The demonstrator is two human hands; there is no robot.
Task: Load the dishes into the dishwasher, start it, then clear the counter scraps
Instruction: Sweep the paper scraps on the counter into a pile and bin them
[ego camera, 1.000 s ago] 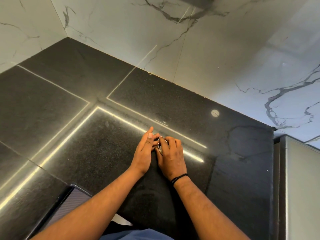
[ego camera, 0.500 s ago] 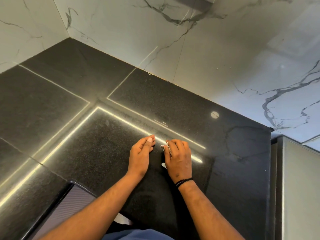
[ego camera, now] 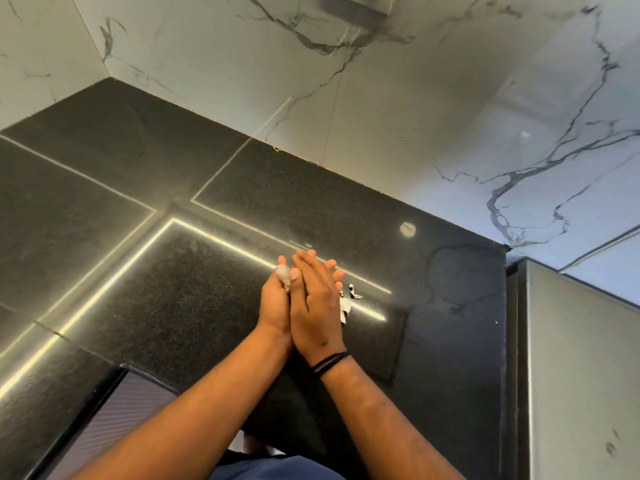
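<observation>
Head view: pale scraps lie on the black granite counter just right of the hands; another whitish bit, maybe paper, is pinched at the left hand fingertips. Right hand lies flat against the left, fingers straight, palms pressed together. Risk: bits slipping out between the palms, or the loose scraps getting missed. Marble wall behind. No readable writing or brands.
</observation>
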